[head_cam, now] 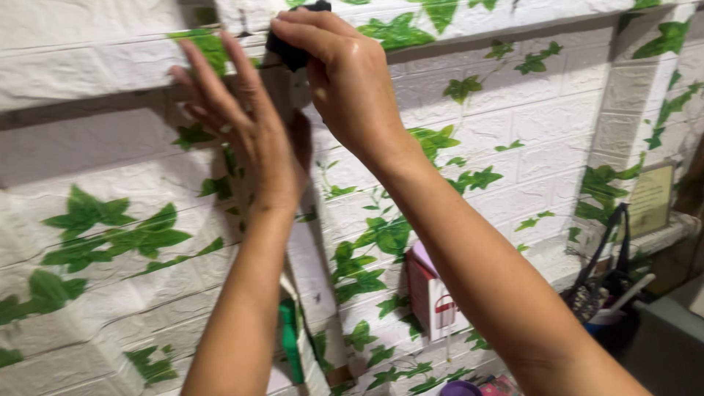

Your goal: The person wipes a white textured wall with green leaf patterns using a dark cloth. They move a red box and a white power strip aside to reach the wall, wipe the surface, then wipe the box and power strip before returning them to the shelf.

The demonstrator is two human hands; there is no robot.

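Note:
My left hand (242, 125) is raised flat against a white brick-pattern wall covering (528, 132) printed with green ivy leaves, fingers spread and pressing on a pale strip (312, 271) that runs down the wall. My right hand (345, 81) is above and beside it, fingers closed on a small black object (292, 53) held against the wall near a horizontal seam. Most of the black object is hidden by my fingers.
A small pink and white box (429, 293) hangs on the wall lower down. A green item (290, 341) shows beside the strip's lower end. At the right stand a dark bag with handles (609, 286) and a framed sign (651, 199) on a ledge.

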